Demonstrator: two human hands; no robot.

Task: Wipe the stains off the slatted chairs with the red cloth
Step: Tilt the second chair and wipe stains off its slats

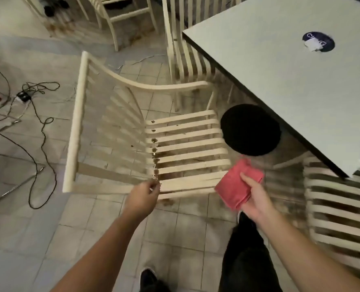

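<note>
While the L hand [142, 197] curls round the near rail of the chair [191, 179] to steady it, the R hand [254, 200] is clamped on the folded red cloth [237, 187], thumb on top, at the seat's near-right corner; contact w/ wood unclear. Brown stains [154, 141] line the slat ends by the backrest. Best approach, imo: flat cloth, firm strokes along each slat, then into gaps; brace chair vs sliding.

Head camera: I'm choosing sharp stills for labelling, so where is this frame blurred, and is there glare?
In the head view, motion blur smears the red cloth, right hand and right-side chair; stains on the near chair are soft but readable; light is even, with no glare on the table.
</note>
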